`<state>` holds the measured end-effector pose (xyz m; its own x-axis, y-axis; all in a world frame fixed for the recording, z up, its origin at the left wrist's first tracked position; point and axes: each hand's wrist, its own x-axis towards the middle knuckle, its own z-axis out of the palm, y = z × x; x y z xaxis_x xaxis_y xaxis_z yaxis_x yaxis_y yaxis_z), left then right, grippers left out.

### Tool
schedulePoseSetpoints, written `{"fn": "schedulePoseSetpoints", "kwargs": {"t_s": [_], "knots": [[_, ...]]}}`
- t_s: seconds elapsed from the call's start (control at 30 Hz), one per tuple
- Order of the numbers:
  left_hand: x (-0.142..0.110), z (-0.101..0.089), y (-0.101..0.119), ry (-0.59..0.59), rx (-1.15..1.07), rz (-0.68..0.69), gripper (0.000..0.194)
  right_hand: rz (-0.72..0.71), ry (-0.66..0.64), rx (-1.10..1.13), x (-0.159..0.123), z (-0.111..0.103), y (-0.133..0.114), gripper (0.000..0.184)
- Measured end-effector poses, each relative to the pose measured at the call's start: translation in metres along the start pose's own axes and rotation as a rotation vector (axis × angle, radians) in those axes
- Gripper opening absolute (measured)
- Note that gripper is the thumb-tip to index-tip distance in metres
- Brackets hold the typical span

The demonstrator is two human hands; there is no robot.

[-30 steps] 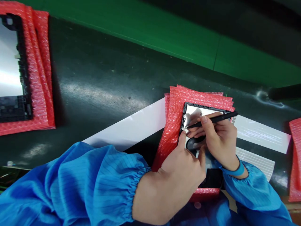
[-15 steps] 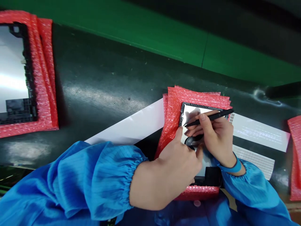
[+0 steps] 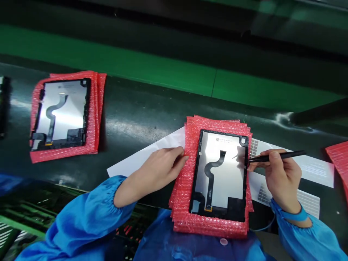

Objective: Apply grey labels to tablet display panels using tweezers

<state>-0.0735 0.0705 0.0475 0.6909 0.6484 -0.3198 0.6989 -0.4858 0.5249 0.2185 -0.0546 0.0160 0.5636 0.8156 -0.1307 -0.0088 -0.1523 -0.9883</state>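
Observation:
In front of me a tablet screen assembly (image 3: pixel 228 185) with a black frame and silvery back lies on a stack of red bubble wrap sheets (image 3: pixel 181 206). A dark flex cable (image 3: pixel 210 177) curves down its back. My right hand (image 3: pixel 284 177) pinches black tweezers (image 3: pixel 289 155), whose tips are at the frame's right edge. Left of the assembly, my left hand (image 3: pixel 160 166) has loosely bent fingers, with a gap between thumb and index finger. Its fingertips are at the left edge of the bubble wrap, and nothing shows between them.
A second screen assembly (image 3: pixel 67 116) lies on red bubble wrap at the left. White sheets with small grey labels (image 3: pixel 304 197) lie under and beside my right hand. A white strip (image 3: pixel 146 152) is behind my left hand. More red wrap (image 3: pixel 339 156) sits far right.
My left hand has moved left, off the screen assembly. My right hand has moved right with the tweezers, from the upper left of the assembly to its right edge. The view has shifted.

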Motion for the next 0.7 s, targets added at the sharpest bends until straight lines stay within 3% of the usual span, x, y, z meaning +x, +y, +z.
{"fn": "schedulePoseSetpoints", "kwargs": {"t_s": [0.1, 0.3, 0.33, 0.4, 0.5, 0.6, 0.7], "knots": [[-0.001, 0.004, 0.01, 0.11, -0.3, 0.047, 0.029, 0.061, 0.028, 0.04, 0.004, -0.011, 0.027, 0.035], [0.009, 0.018, 0.027, 0.259, -0.689, -0.102, 0.021, 0.144, 0.094, 0.261, 0.014, 0.003, 0.053, 0.045], [0.013, 0.021, 0.026, 0.263, -0.707, -0.102, 0.024, 0.151, 0.097, 0.277, 0.016, 0.006, 0.053, 0.046], [0.024, 0.027, 0.023, 0.27, -0.749, -0.079, 0.054, 0.169, 0.092, 0.303, 0.018, 0.009, 0.054, 0.047], [0.05, 0.026, 0.021, 0.299, -0.839, -0.009, 0.073, 0.182, 0.095, 0.363, 0.023, 0.01, 0.057, 0.048], [0.092, 0.01, 0.024, 0.35, -0.791, 0.03, 0.066, 0.117, 0.147, 0.419, 0.028, 0.009, 0.06, 0.05], [0.146, -0.02, 0.034, 0.422, -0.67, 0.046, 0.052, 0.059, 0.202, 0.463, 0.034, 0.009, 0.06, 0.048]]}}
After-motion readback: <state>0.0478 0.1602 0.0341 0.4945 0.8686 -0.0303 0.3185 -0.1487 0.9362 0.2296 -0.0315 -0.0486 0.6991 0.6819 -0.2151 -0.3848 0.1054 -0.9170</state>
